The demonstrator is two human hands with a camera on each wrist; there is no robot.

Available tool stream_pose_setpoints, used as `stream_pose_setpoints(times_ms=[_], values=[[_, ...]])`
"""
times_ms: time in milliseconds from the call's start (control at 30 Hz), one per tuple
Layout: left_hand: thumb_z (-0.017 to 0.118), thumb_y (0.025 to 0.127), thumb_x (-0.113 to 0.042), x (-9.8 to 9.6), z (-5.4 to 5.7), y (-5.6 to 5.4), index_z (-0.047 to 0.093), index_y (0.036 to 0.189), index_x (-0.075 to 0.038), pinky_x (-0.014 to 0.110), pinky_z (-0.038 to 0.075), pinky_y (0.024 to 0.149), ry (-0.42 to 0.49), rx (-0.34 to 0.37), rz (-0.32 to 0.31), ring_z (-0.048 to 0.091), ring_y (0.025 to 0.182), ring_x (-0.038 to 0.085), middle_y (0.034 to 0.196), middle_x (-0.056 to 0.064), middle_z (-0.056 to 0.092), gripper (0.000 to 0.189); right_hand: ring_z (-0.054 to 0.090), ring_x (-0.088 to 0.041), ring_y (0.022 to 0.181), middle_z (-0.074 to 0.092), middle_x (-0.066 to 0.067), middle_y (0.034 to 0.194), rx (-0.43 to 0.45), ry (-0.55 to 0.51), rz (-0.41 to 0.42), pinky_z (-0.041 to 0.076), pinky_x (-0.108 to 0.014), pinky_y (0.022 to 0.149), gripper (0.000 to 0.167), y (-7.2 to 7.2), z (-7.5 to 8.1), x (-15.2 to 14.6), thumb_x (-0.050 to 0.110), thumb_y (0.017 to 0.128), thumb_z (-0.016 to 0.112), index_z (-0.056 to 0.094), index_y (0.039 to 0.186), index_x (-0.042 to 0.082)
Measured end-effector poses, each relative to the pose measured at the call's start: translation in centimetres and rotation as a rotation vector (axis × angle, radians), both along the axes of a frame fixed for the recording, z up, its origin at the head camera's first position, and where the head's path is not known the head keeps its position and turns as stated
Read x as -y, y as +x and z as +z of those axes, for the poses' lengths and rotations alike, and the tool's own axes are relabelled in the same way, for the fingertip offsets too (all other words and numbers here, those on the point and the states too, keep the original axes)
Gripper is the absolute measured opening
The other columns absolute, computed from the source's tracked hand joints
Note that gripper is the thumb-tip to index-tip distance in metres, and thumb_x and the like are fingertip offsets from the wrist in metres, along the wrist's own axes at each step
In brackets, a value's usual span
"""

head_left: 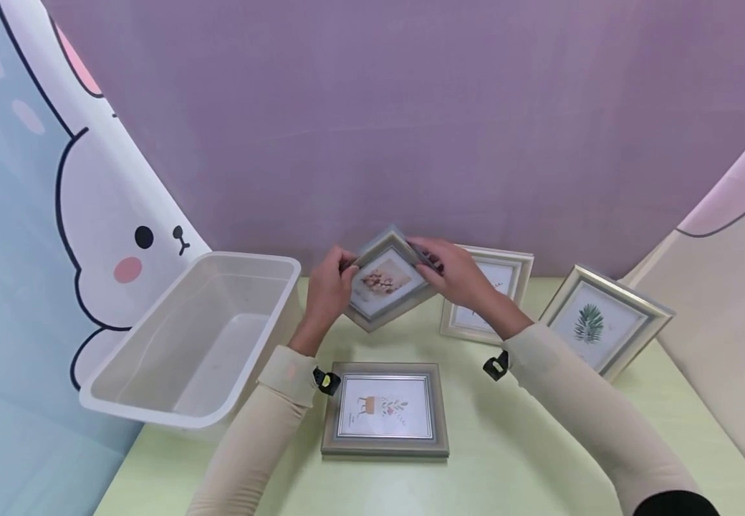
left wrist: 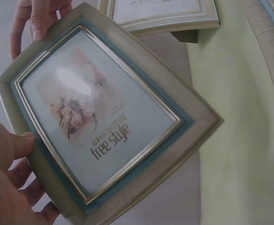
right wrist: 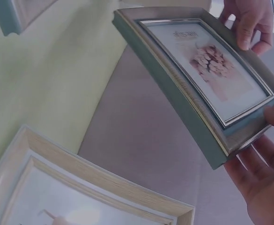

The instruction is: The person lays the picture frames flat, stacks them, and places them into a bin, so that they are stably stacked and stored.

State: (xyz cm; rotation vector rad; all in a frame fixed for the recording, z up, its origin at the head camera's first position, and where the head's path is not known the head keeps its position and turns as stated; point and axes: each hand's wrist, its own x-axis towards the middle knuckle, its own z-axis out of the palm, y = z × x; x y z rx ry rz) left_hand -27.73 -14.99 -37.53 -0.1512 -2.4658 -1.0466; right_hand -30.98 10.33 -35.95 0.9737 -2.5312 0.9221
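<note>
Both hands hold up a picture frame [head_left: 382, 281] with a flower print and the words "free style", tilted above the far part of the table. My left hand [head_left: 330, 288] grips its left edge, thumb on the front and fingers behind, as the left wrist view shows. At the opposite edge my right hand [head_left: 453, 272] grips it the same way, its thumb near a corner [right wrist: 272, 115]. Below, a second picture frame [head_left: 385, 410] with a plant drawing lies flat on the table, face up.
A white plastic tub [head_left: 231, 344] stands at the left. Behind my right wrist a pale frame [head_left: 522, 276] stands upright, and a frame with a green leaf [head_left: 588, 326] stands to its right. A purple cloth backdrop [head_left: 411, 129] hangs behind the green table [head_left: 488, 459].
</note>
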Motion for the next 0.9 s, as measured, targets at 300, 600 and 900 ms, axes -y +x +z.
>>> stream_pose_setpoints(times_ms=[300, 600, 900], values=[[0.067, 0.096, -0.014, -0.6, 0.9, 0.3, 0.067, 0.109, -0.012, 0.056, 0.046, 0.102, -0.151, -0.037, 0.013, 0.07, 0.108, 0.032, 0.111, 0.009, 0.076, 0.014, 0.073, -0.032, 0.095, 0.07, -0.02, 0.117, 0.02, -0.145, -0.005, 0.063, -0.038, 0.078, 0.045, 0.9, -1.1, -0.2, 0.002, 0.095, 0.067, 0.057, 0.139, 0.003], [0.065, 0.098, -0.017, -1.5, 1.2, 0.3, 0.066, 0.108, -0.017, 0.053, 0.045, 0.094, -0.326, -0.075, 0.001, 0.067, 0.109, 0.029, 0.113, 0.002, 0.076, 0.011, 0.072, -0.034, 0.099, 0.066, -0.023, 0.128, 0.043, -0.185, -0.012, 0.063, -0.032, 0.07, 0.076, 1.7, -2.8, -0.6, -0.004, 0.091, 0.069, 0.036, 0.157, 0.012], [0.065, 0.097, -0.017, -2.3, 1.4, 0.9, 0.066, 0.109, -0.017, 0.054, 0.045, 0.104, -0.475, -0.104, -0.028, 0.064, 0.117, 0.03, 0.117, 0.005, 0.074, 0.011, 0.073, -0.038, 0.1, 0.066, -0.027, 0.126, 0.112, -0.301, -0.022, 0.063, -0.03, 0.067, 0.068, 2.1, -5.1, -0.6, -0.002, 0.092, 0.068, 0.04, 0.154, 0.01]])
